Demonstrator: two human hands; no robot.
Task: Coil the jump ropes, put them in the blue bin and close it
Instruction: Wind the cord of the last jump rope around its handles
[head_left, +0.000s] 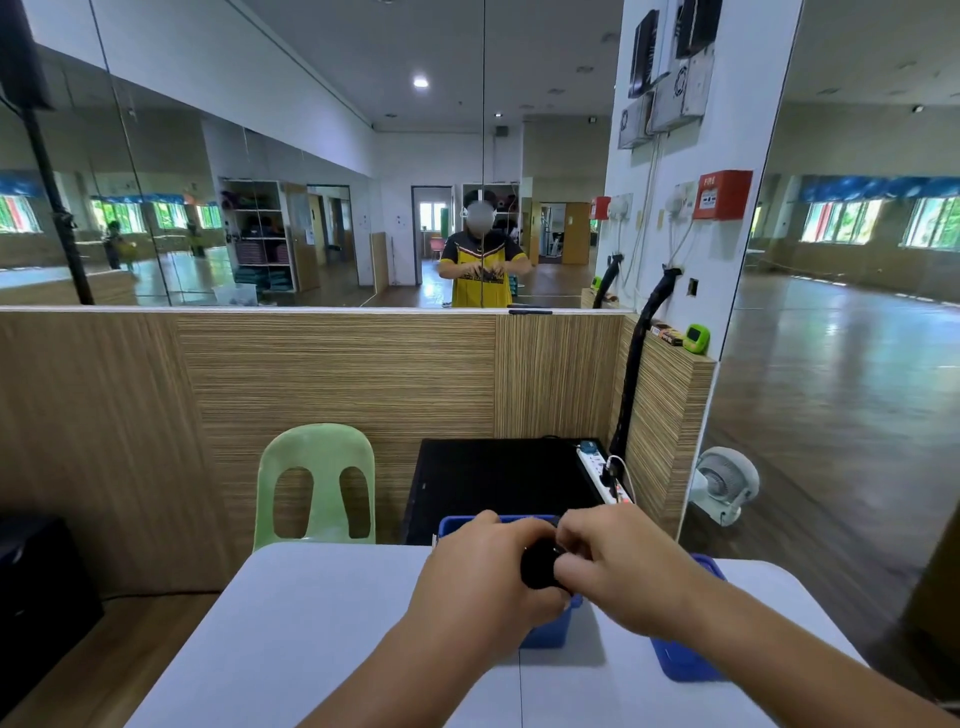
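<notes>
Both my hands are together above the blue bin (551, 631), which stands on the white table (311, 623). My left hand (483, 566) grips a black coiled jump rope bundle (540, 566) from the left. My right hand (618, 564) pinches the same bundle from the right, fingers curled onto it. Most of the rope is hidden between the hands, and the bin's inside is covered by them. A blue lid (685, 660) lies on the table to the right of the bin, partly under my right forearm.
A green plastic chair (317, 483) stands behind the table at the left. A black cabinet (498, 478) with a white power strip (602, 475) sits behind the bin. A wood-panelled wall with a mirror rises beyond. A small white fan (724, 486) stands on the floor at the right.
</notes>
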